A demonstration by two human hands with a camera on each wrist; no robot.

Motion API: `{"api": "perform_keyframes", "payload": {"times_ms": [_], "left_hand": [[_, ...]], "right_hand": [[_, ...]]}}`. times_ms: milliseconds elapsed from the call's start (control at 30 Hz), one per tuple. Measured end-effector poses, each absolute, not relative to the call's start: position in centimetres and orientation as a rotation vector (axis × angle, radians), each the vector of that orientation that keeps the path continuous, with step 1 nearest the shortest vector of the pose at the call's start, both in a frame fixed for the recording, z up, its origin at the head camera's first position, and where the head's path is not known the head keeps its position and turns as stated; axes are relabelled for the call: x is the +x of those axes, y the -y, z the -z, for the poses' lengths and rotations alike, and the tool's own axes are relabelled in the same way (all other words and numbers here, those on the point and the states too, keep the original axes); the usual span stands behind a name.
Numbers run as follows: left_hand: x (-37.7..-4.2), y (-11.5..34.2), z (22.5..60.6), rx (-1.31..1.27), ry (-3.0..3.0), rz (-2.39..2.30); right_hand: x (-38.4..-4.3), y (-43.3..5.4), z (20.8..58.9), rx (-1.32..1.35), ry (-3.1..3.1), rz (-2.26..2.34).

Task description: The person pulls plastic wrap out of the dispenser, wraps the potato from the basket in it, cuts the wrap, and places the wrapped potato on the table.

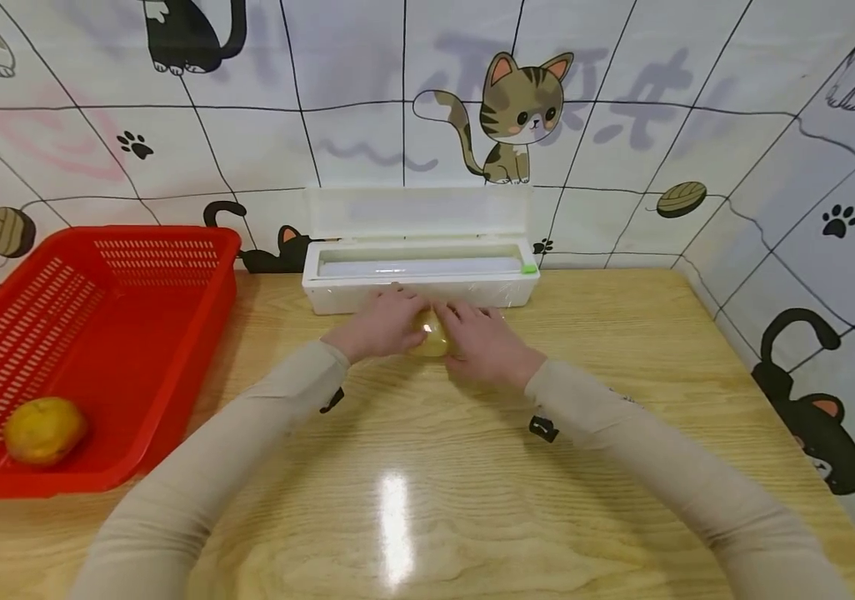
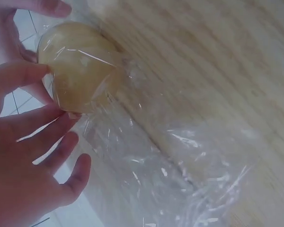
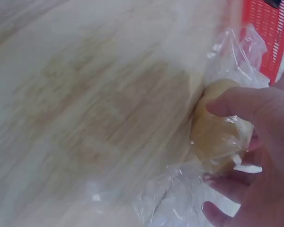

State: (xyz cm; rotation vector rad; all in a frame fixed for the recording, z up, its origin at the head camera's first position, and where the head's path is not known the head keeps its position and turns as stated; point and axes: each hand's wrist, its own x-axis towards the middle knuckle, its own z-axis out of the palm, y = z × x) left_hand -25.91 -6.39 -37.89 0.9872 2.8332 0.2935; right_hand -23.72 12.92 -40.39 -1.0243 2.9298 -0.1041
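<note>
A round yellow fruit (image 1: 433, 335), covered by clear plastic wrap (image 2: 132, 156), sits between both hands in front of the white box. My left hand (image 1: 385, 323) holds it from the left; in the left wrist view the thumb and fingertips press the film against its side. From the right, my right hand (image 1: 489, 343) grips it, thumb across the fruit (image 3: 217, 132) and the other fingers round its far side. Loose crinkled film spreads out beside the fruit on both sides in the wrist views.
The white box (image 1: 420, 293), lid raised, holds a roll of film (image 1: 420, 267) and stands against the cat-patterned backdrop. At left is a red basket (image 1: 165, 400) with another yellow fruit (image 1: 45, 430) in it. Wooden tabletop (image 1: 472, 517) lies under the forearms.
</note>
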Motion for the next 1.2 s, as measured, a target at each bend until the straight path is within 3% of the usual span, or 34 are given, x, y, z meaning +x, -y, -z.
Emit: {"api": "perform_keyframes", "payload": {"times_ms": [400,667,867,1200], "left_hand": [[-26.8,4.9,37.6,0.932,-2.881,-0.147],[-27.5,3.4,36.6,0.799,-2.795,-0.093],[-27.9,2.6,35.5,0.913,-2.738,-0.072],[-29.0,-0.6,33.8,1.054,-2.872,-0.066]], "right_hand": [[-24.5,-17.1,38.0,-0.887,-2.835,0.367],[-27.2,-21.3,36.0,-0.746,-3.056,0.502],[-29.3,-22.7,36.4,-0.682,-2.973,0.696],[-31.6,-23.3,37.2,-0.722,-2.957,0.643]]}}
